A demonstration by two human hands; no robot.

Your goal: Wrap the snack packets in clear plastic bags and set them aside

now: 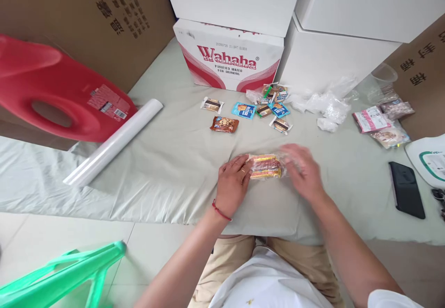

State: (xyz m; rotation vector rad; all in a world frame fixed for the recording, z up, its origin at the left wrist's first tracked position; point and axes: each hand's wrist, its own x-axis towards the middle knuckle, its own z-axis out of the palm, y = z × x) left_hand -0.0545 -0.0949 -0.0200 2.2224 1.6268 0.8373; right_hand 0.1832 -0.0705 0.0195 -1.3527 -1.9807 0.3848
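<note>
A bundle of red and yellow snack sticks in clear plastic wrap [266, 166] lies flat on the cloth in front of me. My left hand [233, 178], with a ring and a red cord bracelet, is closed over the bundle's left end, fingers together. At the opposite end my right hand [303, 171] is smeared by motion beside the loose clear film. Whether its fingers pinch the film cannot be made out. Beyond the bundle lie small packets: a brown cookie packet [224, 124], a blue packet [244, 110] and a clear-wrapped biscuit [212, 105].
A roll of clear film [114, 141] lies left, beside a red jug [79, 99]. At the back stands a Wahaha carton [229, 57], with crumpled plastic [328, 106] to its right. A black phone [406, 189] is far right; a green stool [69, 271] stands below.
</note>
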